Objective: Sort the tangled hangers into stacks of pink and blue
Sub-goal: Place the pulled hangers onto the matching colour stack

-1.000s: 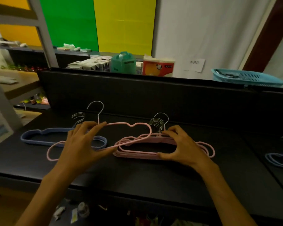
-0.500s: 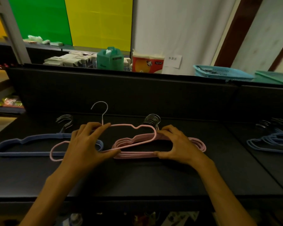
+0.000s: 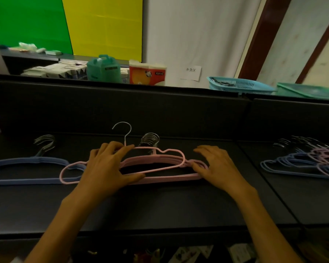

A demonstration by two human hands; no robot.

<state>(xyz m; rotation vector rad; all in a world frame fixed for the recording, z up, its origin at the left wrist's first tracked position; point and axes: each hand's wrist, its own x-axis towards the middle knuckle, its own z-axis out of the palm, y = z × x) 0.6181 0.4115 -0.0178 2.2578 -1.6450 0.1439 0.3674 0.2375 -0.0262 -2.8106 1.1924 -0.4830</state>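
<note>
Aligning: pink hanger (image 3: 165, 153) being laid onto pink stack (image 3: 169, 179), mid-surface.
Left hand (image 3: 106, 168): pinched on the hanger's neck.
Right hand (image 3: 217, 166): spread loose, steadying the stack's end.
Technique: hooks should be matched before release.
Remaining: tangle (image 3: 308, 164) far right.

**Your arms and hands: bare, nothing worn**

You have both arms in view, rising from the bottom edge, and both are bare from as far up the forearm as the view reaches down to the fingertips. No sleeve or cuff covers either one. Your left hand (image 3: 107, 168) carries no glove, and so does your right hand (image 3: 217, 167). Your wrists are slim and the forearms long and lean. Your fingers are slender, with short nails; in this dim light the finer detail of knuckles and nails does not read. At the lower left corner, beside your left forearm, a pale scrap shows, too small to tell.
</note>
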